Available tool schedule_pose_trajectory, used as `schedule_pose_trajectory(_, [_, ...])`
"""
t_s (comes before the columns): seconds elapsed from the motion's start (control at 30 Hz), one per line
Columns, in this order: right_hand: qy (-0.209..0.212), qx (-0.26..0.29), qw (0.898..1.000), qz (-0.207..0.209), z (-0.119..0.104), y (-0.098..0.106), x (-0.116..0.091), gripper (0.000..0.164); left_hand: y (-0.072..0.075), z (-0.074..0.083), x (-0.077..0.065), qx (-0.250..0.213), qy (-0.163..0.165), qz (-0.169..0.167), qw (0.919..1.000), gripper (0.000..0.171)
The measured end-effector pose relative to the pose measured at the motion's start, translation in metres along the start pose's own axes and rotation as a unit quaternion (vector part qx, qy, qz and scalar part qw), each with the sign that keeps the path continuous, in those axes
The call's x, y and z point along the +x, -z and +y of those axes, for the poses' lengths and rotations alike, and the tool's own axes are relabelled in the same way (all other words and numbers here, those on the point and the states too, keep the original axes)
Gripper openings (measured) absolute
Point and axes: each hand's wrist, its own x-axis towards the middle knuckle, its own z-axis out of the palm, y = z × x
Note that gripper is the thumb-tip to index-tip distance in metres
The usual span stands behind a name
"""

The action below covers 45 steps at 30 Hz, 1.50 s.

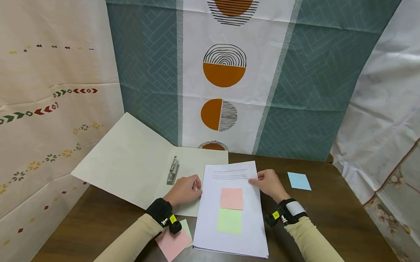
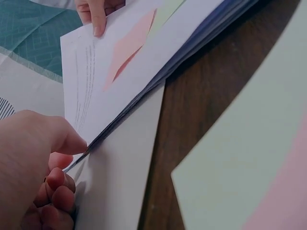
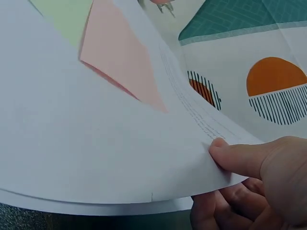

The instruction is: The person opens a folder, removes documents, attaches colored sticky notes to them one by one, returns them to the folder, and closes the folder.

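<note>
A stack of white papers (image 1: pixel 231 244) is held up between both hands, overlapping the right part of an open cream folder (image 1: pixel 138 160). My left hand (image 1: pixel 184 190) pinches the stack's left edge; in the left wrist view its thumb (image 2: pixel 67 139) lies on top, fingers curled below. The right hand (image 1: pixel 270 184) grips the upper right edge, thumb (image 3: pixel 230 155) on the printed sheet and fingers underneath. On the top sheet, below some printed lines, are a pink sticky note (image 1: pixel 231 199) and a green sticky note (image 1: pixel 229 222). A metal clip (image 1: pixel 173 171) shows inside the folder, left of the stack.
A loose pink note (image 1: pixel 173 244) overlaps a pale green note (image 1: pixel 186 228) on the dark wooden table (image 1: pixel 324 219), under the left wrist. A blue note (image 1: pixel 299 181) lies beyond the right hand. Patterned cloths (image 1: pixel 149 71) hang behind and at both sides.
</note>
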Motion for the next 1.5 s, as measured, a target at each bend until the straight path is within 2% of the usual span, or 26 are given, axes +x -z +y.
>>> schedule_pose_trajectory(0.3, [0.008,-0.007,1.0,-0.003,0.013,0.012,-0.003,0.03,0.001,0.001,0.001,-0.005,-0.004,-0.007,1.0,0.008])
schedule_pose_trajectory(0.53, [0.003,-0.033,0.999,-0.015,0.032,0.037,-0.012,0.029,0.002,0.0,0.001,0.003,0.002,-0.001,1.0,0.009])
schedule_pose_trajectory(0.8, [0.002,-0.083,0.996,-0.013,0.06,0.071,-0.038,0.031,0.002,0.0,0.0,0.004,0.004,0.001,1.0,0.009])
schedule_pose_trajectory(1.1, [-0.028,-0.123,0.992,-0.013,0.088,0.105,-0.063,0.044,0.004,-0.003,-0.001,-0.001,0.009,0.001,1.0,0.01])
schedule_pose_trajectory(1.33, [-0.054,-0.148,0.987,-0.02,0.104,0.135,-0.074,0.04,0.004,0.0,-0.001,-0.004,0.003,-0.009,0.9999,0.01])
schedule_pose_trajectory(1.5, [-0.062,-0.152,0.986,-0.025,0.118,0.142,-0.078,0.036,0.002,0.001,0.0,-0.001,0.002,-0.01,1.0,0.01])
